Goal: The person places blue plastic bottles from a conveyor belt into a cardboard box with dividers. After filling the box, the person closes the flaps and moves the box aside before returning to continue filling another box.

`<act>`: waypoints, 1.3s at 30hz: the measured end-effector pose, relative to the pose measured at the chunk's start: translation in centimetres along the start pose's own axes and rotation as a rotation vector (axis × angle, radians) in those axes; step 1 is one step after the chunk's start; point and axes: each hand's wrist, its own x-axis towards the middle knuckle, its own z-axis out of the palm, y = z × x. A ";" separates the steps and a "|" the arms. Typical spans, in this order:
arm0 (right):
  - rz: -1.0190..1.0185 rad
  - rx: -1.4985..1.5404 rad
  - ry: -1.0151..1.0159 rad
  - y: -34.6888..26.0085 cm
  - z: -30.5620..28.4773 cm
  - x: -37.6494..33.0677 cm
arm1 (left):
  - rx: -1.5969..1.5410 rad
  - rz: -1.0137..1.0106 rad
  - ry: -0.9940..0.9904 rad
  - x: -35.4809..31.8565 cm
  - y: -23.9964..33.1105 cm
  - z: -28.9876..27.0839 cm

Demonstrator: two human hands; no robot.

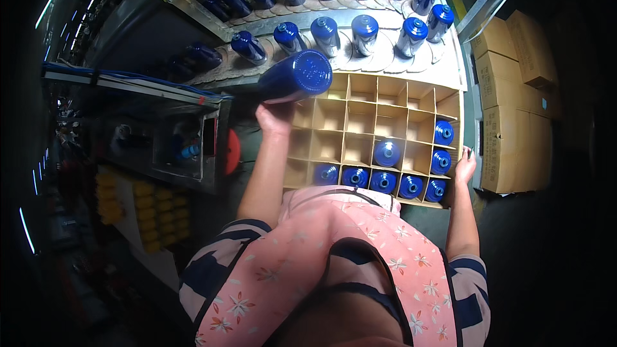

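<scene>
Blue bottle [297, 77] lies on its side in my left hand [275, 117], gripped near the neck end and held over the upper left corner of the divided carton [360, 130]. My right hand [464, 166] rests against the carton's right edge; I cannot tell whether it is clenched or just touching. By my count eight cells hold packed bottles [384, 182]: five along the near row, two more up the right column, one in the middle. Most cells are bare cardboard, so I judge the filling is at an early stage. More waiting bottles [364, 31] stand in two rows on the conveyor [385, 58] beyond.
</scene>
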 end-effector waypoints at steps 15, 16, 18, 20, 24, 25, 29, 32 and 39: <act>0.071 -0.136 0.037 -1.7 -3.1 -2.8 | 1.387 0.743 0.151 19.9 17.8 -5.4; 0.075 -0.186 0.079 -1.7 -3.2 -3.1 | 1.420 0.704 0.152 21.5 17.0 -6.1; 0.135 -0.199 0.069 -1.8 -3.4 -3.6 | 1.554 0.662 0.238 23.6 16.0 -7.0; 0.110 -0.214 0.093 -1.8 -3.7 -3.9 | 1.700 0.589 0.348 24.9 14.5 -7.4; 0.149 -0.248 0.121 -1.3 -3.6 -3.1 | 1.682 0.658 0.174 25.2 11.5 -6.7; 0.145 -0.243 0.107 -1.0 -3.5 -2.6 | 1.654 0.699 0.113 24.7 11.4 -6.4; 0.104 -0.183 0.050 1.2 -3.0 -0.1 | 1.521 0.849 0.308 22.8 11.9 -5.5; 0.160 -0.201 0.028 3.2 -2.9 1.3 | 1.611 1.113 0.316 22.7 12.3 -5.3; 0.141 -0.170 0.050 2.6 -3.5 -1.3 | 1.650 0.842 0.253 27.3 13.1 -7.0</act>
